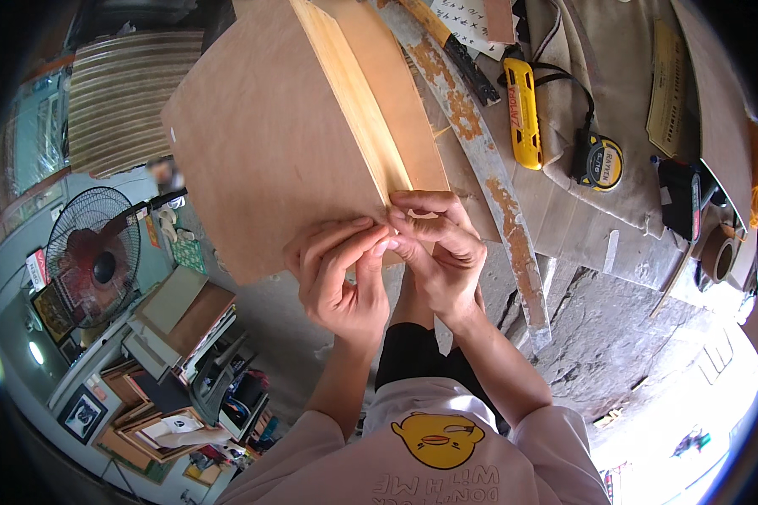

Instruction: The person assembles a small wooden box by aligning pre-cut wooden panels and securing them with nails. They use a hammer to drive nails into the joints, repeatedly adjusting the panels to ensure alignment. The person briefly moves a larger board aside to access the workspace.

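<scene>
At wd strip's (pixel 354 93) nr edge, hands (pixel 341 273) (pixel 440 244) prob. pinch; room L.

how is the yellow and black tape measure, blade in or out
In, as far as shows: no blade can be seen sticking out of the tape measure, though its underside is hidden.

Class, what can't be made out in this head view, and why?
In the head view:
Left hand and right hand: whether the fingertips pinch anything, hidden by the fingers.
Large brown board: its upper part, cut off by the top edge.
White paper: part lies under a brown piece.
Floor at lower right: details lost in glare.
</scene>
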Motion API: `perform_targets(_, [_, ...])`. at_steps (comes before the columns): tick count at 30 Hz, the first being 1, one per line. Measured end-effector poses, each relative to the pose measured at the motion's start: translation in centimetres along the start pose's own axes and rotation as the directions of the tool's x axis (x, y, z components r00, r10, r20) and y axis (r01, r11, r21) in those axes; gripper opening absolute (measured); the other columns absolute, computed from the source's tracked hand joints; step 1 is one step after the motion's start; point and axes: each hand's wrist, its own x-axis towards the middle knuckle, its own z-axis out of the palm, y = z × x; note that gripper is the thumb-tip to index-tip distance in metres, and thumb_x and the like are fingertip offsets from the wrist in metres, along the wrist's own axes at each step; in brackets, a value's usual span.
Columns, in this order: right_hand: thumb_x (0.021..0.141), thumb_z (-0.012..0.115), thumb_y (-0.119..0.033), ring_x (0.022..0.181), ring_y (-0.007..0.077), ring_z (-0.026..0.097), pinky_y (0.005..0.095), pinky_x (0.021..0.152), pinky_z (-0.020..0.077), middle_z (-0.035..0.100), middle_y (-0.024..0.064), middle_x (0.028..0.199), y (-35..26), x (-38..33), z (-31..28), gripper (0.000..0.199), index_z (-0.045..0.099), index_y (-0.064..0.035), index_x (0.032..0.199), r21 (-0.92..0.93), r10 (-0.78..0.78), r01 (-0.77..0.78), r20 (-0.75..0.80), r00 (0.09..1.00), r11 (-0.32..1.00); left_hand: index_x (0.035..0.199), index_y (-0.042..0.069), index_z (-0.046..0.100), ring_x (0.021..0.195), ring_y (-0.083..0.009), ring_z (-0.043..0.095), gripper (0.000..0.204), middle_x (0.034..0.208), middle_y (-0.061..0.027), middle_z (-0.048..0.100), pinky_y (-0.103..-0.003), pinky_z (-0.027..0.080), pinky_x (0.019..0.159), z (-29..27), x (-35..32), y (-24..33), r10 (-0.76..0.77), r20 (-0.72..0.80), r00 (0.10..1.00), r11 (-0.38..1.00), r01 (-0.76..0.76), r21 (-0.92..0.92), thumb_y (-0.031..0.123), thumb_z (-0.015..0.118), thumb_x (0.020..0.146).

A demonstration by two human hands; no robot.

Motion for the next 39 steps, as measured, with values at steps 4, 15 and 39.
perform_targets(4, [0.075,0.086,-0.001,0.106,0.0230,0.068,0.0322,0.088,0.0560,0.072,0.0124,0.113,0.0,0.1,0.0,0.028,0.080,-0.0048,0.102,-0.014,-0.013,0.013,0.000,1.000,1.000,0.098,0.010,0.079,0.099,-0.0215,0.061,0.012,0.099,-0.0003,0.073,-0.035,0.050,0.086,0.2,0.0,-0.1,0.012,-0.016,1.000,1.000,-0.012,-0.006,0.009,0.080,0.086])
perform_targets(15, [0.075,0.086,-0.003,0.107,0.0226,0.068,0.0346,0.092,0.0527,0.073,0.0109,0.113,-0.2,0.1,-0.1,0.029,0.079,-0.0049,0.103,-0.051,-0.022,0.022,0.012,1.000,0.998,0.099,0.016,0.080,0.092,-0.0181,0.059,0.016,0.097,0.0033,0.074,-0.033,0.046,0.081,0.3,1.0,1.1,-0.079,-0.017,0.997,0.996,0.080,0.046,0.006,0.080,0.085])
perform_targets(39, [0.079,0.086,-0.010,0.106,0.0251,0.067,0.0370,0.094,0.0510,0.072,0.0127,0.115,-0.4,0.9,-1.8,0.028,0.077,-0.0038,0.105,-0.089,-0.056,0.069,0.136,0.989,0.994,0.099,0.013,0.079,0.096,-0.0181,0.061,0.017,0.098,0.0019,0.074,-0.033,0.046,0.085,0.7,0.7,0.9,0.011,-0.049,0.999,0.998,-0.008,0.060,0.005,0.081,0.084])
